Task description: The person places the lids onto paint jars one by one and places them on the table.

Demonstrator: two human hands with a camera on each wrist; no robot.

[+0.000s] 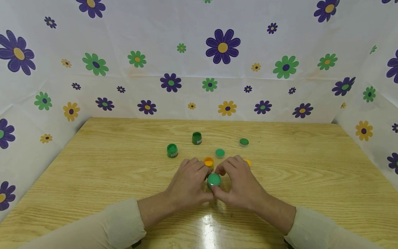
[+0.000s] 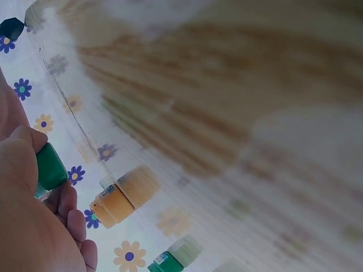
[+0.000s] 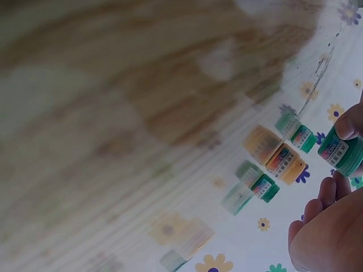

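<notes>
Both hands meet over the wooden table around a small green paint jar point(image 1: 214, 180), its lighter green top facing up. My left hand point(image 1: 189, 181) grips its left side; in the left wrist view the thumb presses on the jar point(image 2: 51, 170). From the right, my right hand point(image 1: 240, 185) pinches the jar near its top between thumb and fingers. A printed label shows on the jar point(image 3: 334, 148) in the right wrist view. Just beyond the hands stands an uncapped orange paint jar point(image 1: 208, 164), partly covered by the left fingers.
Two uncapped green jars, one mid-green point(image 1: 172, 151) and one darker point(image 1: 197, 138), stand farther back on the table point(image 1: 124, 166). A light green lid point(image 1: 219, 153) and a dark green lid point(image 1: 244, 142) lie to the right. The right hand partly hides a yellow lid point(image 1: 248, 162). Flowered cloth point(image 1: 199, 97) surrounds the table.
</notes>
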